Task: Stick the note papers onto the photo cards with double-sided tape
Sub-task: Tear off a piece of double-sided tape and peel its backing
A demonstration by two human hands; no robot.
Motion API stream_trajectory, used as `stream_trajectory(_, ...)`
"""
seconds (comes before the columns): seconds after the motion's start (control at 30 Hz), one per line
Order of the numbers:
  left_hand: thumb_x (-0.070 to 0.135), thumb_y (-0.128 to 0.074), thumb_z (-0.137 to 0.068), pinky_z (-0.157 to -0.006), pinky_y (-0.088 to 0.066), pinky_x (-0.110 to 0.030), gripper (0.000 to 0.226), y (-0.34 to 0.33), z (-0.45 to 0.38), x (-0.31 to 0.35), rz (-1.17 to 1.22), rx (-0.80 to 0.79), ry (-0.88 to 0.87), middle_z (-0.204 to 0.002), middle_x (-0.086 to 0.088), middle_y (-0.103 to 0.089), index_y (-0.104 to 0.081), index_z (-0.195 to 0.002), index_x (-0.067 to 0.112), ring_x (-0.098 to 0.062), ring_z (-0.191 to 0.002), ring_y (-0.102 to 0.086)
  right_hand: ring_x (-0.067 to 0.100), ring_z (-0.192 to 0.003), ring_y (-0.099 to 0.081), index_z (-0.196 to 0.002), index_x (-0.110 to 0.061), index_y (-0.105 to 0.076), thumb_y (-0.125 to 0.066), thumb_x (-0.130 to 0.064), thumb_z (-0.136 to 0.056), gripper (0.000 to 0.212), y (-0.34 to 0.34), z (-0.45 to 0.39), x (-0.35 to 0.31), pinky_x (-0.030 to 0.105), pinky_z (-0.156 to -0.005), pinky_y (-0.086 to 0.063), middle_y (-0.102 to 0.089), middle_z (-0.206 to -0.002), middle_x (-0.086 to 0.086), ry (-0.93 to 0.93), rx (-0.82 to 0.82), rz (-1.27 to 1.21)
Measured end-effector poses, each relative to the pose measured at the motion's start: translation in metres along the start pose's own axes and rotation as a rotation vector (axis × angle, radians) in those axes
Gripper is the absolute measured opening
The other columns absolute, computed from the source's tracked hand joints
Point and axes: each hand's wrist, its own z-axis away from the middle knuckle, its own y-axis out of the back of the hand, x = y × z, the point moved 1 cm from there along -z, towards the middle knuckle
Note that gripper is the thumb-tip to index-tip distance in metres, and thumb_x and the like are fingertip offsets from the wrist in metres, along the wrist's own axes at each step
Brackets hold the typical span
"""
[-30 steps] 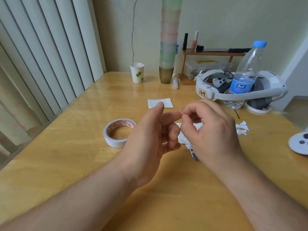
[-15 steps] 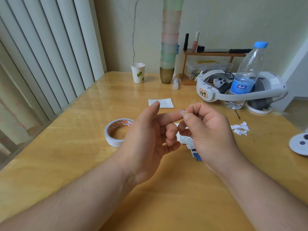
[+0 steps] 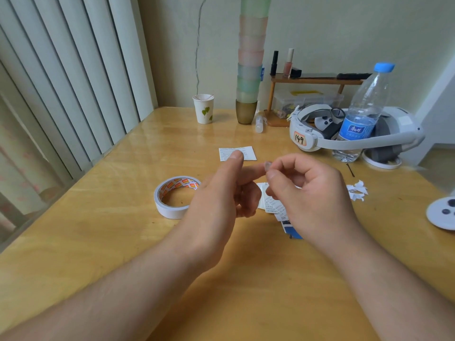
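Glossy wooden table [image 3: 98,242] beside vertical blinds [image 3: 61,82], pale wall [image 3: 344,25].

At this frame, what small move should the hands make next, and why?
Probably peel the tape piece off the left hand's forefinger: the right hand pinches it there, while the papers lie beneath.

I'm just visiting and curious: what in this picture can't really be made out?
- Cards and notes, head view: mostly hidden under the right hand.
- Tape bit between the fingertips: too small to judge.
- Far note: writing too small, partly behind the left hand thumb.
- White disc: cut off by the right edge.
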Motion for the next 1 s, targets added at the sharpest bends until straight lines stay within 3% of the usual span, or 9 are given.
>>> stream_trajectory(0.13, 0.061, -0.025, -0.098, -0.082, -0.039, -0.043, 0.060, -0.001, 0.002, 0.002, -0.108, -0.050, -0.084, -0.073, -0.005, -0.048, -0.081, -0.110, 0.041, -0.018, -0.073, -0.043, 0.019, -0.068, -0.069, -0.085, -0.018, -0.068, -0.069, -0.009, -0.096, 0.015, -0.003, -0.002, -0.004, 0.030, -0.066, -0.056, -0.070, -0.076, 0.003, -0.173, -0.012, -0.295)
stream_trajectory(0.2, 0.061, -0.025, -0.100, -0.080, -0.039, -0.038, 0.058, 0.001, 0.004, 0.004, -0.214, -0.068, -0.157, -0.075, -0.011, -0.046, -0.080, -0.109, 0.045, -0.014, -0.072, -0.044, 0.022, -0.069, -0.068, -0.084, -0.014, -0.063, -0.067, -0.005, -0.096, 0.015, -0.004, -0.001, -0.004, 0.032, -0.066, -0.055, -0.071, -0.082, 0.008, -0.271, -0.037, -0.437)
stream_trajectory(0.33, 0.072, -0.026, -0.096, -0.074, -0.041, -0.037, 0.084, 0.004, 0.006, 0.001, -0.414, -0.068, -0.223, -0.072, -0.006, -0.049, -0.073, -0.112, 0.004, -0.011, -0.070, -0.045, 0.034, -0.078, -0.061, -0.084, -0.015, -0.059, -0.068, -0.011, -0.095, 0.014, -0.003, -0.003, -0.002, 0.039, -0.069, -0.053, -0.059, -0.091, 0.020, -0.426, -0.122, -0.672)
stream_trajectory(0.47, 0.075, -0.028, -0.093, -0.072, -0.042, -0.038, 0.089, 0.006, 0.005, -0.003, -0.458, -0.033, -0.237, -0.071, -0.006, -0.053, -0.073, -0.103, -0.001, -0.021, -0.071, -0.049, 0.018, -0.066, -0.062, -0.077, -0.023, -0.066, -0.077, -0.027, -0.079, 0.012, -0.001, -0.004, -0.003, 0.034, -0.067, -0.051, -0.062, -0.076, 0.006, -0.410, -0.068, -0.658)
stream_trajectory(0.6, 0.070, -0.030, -0.096, -0.084, -0.043, -0.038, 0.069, 0.001, 0.003, -0.005, -0.142, -0.060, -0.076, -0.070, 0.000, -0.053, -0.079, -0.119, 0.028, -0.015, -0.070, -0.048, 0.016, -0.065, -0.061, -0.086, -0.024, -0.068, -0.067, -0.029, -0.097, 0.013, 0.003, -0.008, 0.001, 0.034, -0.069, -0.052, -0.060, -0.073, 0.000, -0.321, 0.057, -0.500)
stream_trajectory(0.7, 0.059, -0.032, -0.106, -0.079, -0.042, -0.038, 0.063, -0.003, 0.001, -0.001, 0.202, -0.052, 0.100, -0.066, -0.002, -0.046, -0.080, -0.116, 0.019, -0.017, -0.063, -0.043, 0.018, -0.068, -0.064, -0.093, -0.021, -0.070, -0.064, -0.024, -0.102, 0.011, 0.009, -0.011, 0.000, 0.037, -0.070, -0.055, -0.064, -0.078, 0.000, -0.209, 0.078, -0.407)
stream_trajectory(0.83, 0.051, -0.035, -0.106, -0.075, -0.039, -0.038, 0.061, -0.003, -0.002, 0.004, 0.508, -0.063, 0.240, -0.063, 0.000, -0.038, -0.082, -0.106, 0.013, -0.017, -0.057, -0.036, 0.021, -0.074, -0.070, -0.093, -0.031, -0.076, -0.071, -0.017, -0.092, 0.015, 0.012, -0.008, -0.002, 0.044, -0.078, -0.061, -0.073, -0.085, 0.003, -0.007, 0.010, -0.246)
stream_trajectory(1.0, 0.051, -0.039, -0.103, -0.073, -0.042, -0.035, 0.059, -0.001, -0.004, 0.005, 0.707, -0.085, 0.312, -0.062, 0.002, -0.034, -0.081, -0.104, 0.009, -0.014, -0.054, -0.033, 0.022, -0.079, -0.073, -0.097, -0.036, -0.074, -0.075, -0.010, -0.090, 0.027, 0.010, -0.004, -0.003, 0.032, -0.071, -0.060, -0.074, -0.091, -0.006, 0.160, 0.000, -0.042)
